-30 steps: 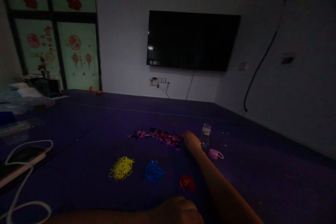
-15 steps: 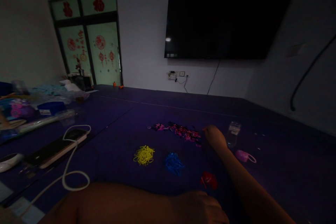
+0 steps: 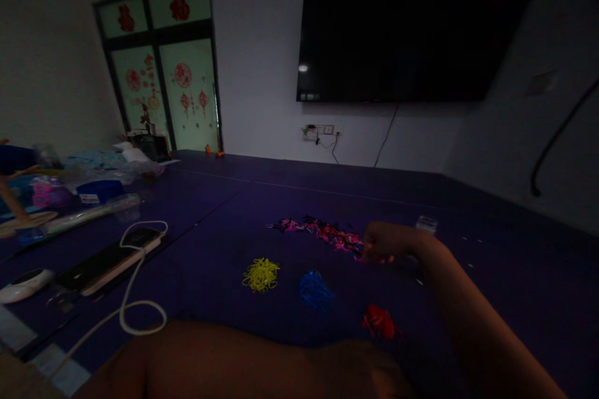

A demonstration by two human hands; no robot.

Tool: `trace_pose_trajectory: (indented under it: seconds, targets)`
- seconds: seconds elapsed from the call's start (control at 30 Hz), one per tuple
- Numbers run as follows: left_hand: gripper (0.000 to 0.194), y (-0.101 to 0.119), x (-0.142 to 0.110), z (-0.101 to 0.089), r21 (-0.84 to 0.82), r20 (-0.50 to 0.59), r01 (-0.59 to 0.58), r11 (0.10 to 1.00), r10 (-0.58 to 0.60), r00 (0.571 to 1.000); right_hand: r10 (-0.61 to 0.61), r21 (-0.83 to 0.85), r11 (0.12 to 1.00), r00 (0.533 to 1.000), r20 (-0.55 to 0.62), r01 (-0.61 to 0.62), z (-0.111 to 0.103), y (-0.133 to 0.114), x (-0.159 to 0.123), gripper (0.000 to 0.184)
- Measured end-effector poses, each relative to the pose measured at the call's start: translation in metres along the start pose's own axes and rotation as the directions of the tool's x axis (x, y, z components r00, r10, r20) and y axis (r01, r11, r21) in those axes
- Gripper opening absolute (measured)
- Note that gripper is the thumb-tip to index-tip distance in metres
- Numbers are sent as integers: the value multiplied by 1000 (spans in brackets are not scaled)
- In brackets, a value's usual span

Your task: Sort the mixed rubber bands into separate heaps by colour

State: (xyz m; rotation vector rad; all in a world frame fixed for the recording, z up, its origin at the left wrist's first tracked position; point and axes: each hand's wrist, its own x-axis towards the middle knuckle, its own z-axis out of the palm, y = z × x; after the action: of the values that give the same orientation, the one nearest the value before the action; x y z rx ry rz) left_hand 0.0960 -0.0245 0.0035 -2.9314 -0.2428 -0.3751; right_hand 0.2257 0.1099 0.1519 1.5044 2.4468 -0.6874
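My right hand [image 3: 386,243] is at the right end of a long mixed pile of pink, red and black rubber bands [image 3: 334,237]. Its fingers are curled down and pinched together against the pile's edge; whatever they hold is hidden. Nearer to me lie three sorted heaps: yellow rubber bands [image 3: 261,275], blue rubber bands [image 3: 315,290] and red rubber bands [image 3: 380,322]. My left hand [image 3: 365,366] rests low at the bottom edge, just in front of the red heap, its fingers dark and hard to make out.
Behind my right wrist stands a clear plastic container [image 3: 427,224], partly hidden. On the left of the purple table [image 3: 224,224] lie a power bank-like block [image 3: 110,262] with a white cable [image 3: 124,299], a white rounded device [image 3: 25,285] and a blue box [image 3: 100,192].
My right hand has swung down, its forearm now covering the pink ringed item and part of the clear container. My left hand has shifted slightly; the red heap looks more spread. The view turned slightly.
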Motion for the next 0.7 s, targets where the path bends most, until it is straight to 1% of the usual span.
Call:
trace_pose_trajectory:
  seconds: [0.17, 0.27, 0.33, 0.43, 0.57, 0.7]
  targets:
    - [23, 1, -1, -6, -27, -1, -5, 1000, 5, 1000, 15, 69, 997, 988, 151, -25, 7, -25, -12, 7]
    - [20, 3, -3, -7, -49, -2, 23, 999, -23, 1000, 18, 99, 994, 972, 236, -43, 14, -36, -13, 2]
    - [19, 4, -3, -7, -49, -17, 33, 998, -34, 999, 45, 97, 992, 955, 295, -77, 19, -39, -10, 3]
    - [19, 5, -3, -11, -52, -36, 31, 998, -33, 999, 79, 87, 989, 926, 369, -119, 26, -37, -2, 2]
    - [18, 6, -3, -18, -32, -8, 30, 999, -30, 1000, 86, 92, 986, 895, 437, -139, 32, -29, 7, 4]
    - [19, 7, -4, -20, -54, -19, 48, 997, -49, 999, 114, 72, 984, 879, 463, -165, 32, -24, 7, 20]
